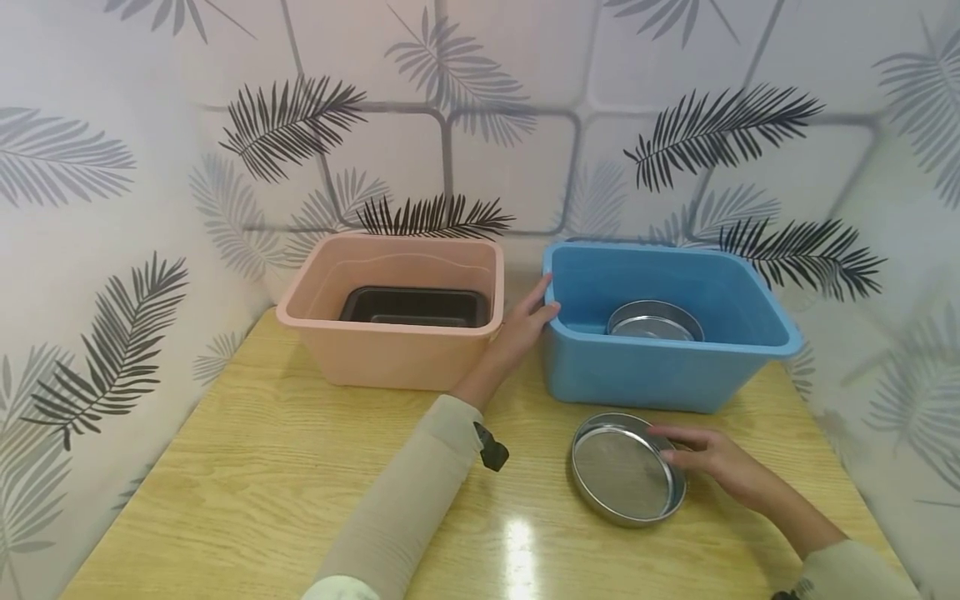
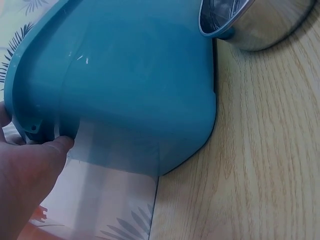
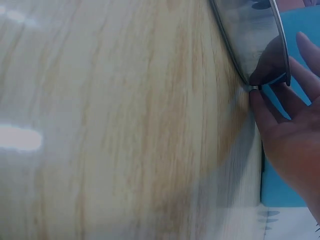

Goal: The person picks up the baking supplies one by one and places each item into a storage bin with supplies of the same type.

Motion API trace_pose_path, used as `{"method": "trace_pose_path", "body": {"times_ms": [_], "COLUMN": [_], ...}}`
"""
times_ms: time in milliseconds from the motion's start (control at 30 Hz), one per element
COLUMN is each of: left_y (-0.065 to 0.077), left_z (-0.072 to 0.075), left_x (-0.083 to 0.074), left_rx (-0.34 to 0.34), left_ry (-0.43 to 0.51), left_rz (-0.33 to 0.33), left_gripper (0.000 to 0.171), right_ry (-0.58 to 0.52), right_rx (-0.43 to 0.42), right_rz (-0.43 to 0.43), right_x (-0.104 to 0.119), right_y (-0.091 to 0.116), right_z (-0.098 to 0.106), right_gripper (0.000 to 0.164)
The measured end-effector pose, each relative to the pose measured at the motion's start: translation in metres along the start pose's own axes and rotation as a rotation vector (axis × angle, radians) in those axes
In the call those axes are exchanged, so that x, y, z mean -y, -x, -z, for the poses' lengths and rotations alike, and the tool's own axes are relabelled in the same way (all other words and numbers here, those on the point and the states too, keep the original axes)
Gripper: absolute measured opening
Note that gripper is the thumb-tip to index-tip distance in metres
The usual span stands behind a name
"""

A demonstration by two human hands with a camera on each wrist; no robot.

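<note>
My left hand [image 1: 527, 321] grips the left end of a blue plastic bin [image 1: 630, 367]. In the left wrist view, its thumb [image 2: 61, 143] presses under the bin's rim and other fingers curl at the edge. In front of the bin, a round, shallow metal sieve [image 1: 622, 471] lies on the table. At the sieve's right side is my right hand [image 1: 720, 462], its fingers relaxed and reaching over the rim. The right wrist view has those fingers [image 3: 306, 77] spread beside the shiny wall. A second round metal sieve [image 1: 656, 321] sits inside the blue bin.
A pink bin [image 1: 390, 354] stands to the left with a black rectangular tray [image 1: 420, 308] inside. Both bins are near the back of the wooden table [image 1: 247, 483], close to a leaf-patterned wall [image 1: 517, 167]. My left forearm crosses the table in front of the pink bin.
</note>
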State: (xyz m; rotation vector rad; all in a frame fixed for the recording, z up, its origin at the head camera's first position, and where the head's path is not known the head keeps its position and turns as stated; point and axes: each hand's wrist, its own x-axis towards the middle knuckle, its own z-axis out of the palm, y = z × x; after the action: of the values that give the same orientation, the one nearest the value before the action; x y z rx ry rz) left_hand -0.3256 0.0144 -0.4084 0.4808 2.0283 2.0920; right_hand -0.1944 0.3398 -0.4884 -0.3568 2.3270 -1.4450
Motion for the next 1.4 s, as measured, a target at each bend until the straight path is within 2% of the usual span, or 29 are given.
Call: {"method": "trace_pose_path", "body": {"times_ms": [367,567,800,1133,1400], "left_y": [-0.002,-0.003,-0.004,0.0,-0.003], "left_z": [-0.001,-0.002,0.0,0.0,0.0], "left_x": [0.002,0.004,0.007,0.005,0.007], "left_rx": [0.0,0.007,-0.001,0.008,0.007], "left_ry": [0.001,0.022,0.002,-0.021,0.088], "left_rz": [-0.001,-0.01,-0.02,-0.031,0.0], "left_gripper": [0.058,0.058,0.058,0.058,0.058], "right_ry": [0.127,0.223,0.201,0.215,0.246], "right_rx": [0.007,-0.055,-0.075,-0.054,-0.019], "right_rz": [-0.008,0.003,0.012,-0.009,-0.034], "right_x": [0.004,0.014,0.014,0.005,0.007], "right_y": [0.0,0.005,0.005,0.0,0.0], "right_z": [0.001,0.005,0.005,-0.002,-0.004], "right_gripper": [0.051,0.051,0.05,0.049,0.051]}}
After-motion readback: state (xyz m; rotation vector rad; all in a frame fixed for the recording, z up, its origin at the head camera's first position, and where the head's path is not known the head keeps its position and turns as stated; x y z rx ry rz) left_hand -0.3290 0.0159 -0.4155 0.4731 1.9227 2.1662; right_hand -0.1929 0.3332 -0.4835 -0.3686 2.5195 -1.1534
